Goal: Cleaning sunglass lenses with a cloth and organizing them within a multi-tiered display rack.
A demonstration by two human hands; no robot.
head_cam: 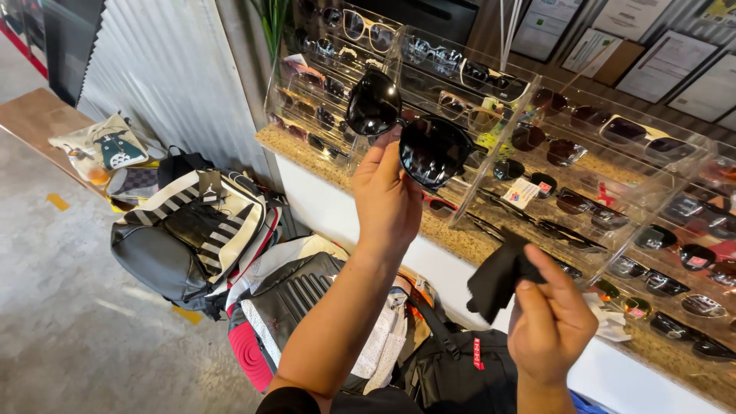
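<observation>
Holding a pair of black sunglasses point(406, 134) up at twelve o'clock, our left hand point(386, 201) has its fingers pinched together on the frame near the bridge, lenses tilted toward us. At four o'clock our right hand point(550, 322) is closed around a black cleaning cloth point(497, 277), thumb pressing the fabric against the fingers, with most of the cloth hanging free to its nine o'clock.

We judge that the wiping goes best if we keep the left grip on the frame only, off the lenses, and bring a flat fold of cloth across each lens in turn, supporting the frame so the hinges take no strain.

We count one pair in hand, two dark lenses, one cloth. Behind, from ten to three o'clock, clear acrylic display racks point(491, 115) on a speckled counter point(460, 244) hold many more sunglasses, too many and too overlapped to count surely. Around eight o'clock, on the floor, lie at least three bags: a striped backpack point(192, 230), a grey-and-red one point(284, 307) and a black one point(460, 368).
</observation>
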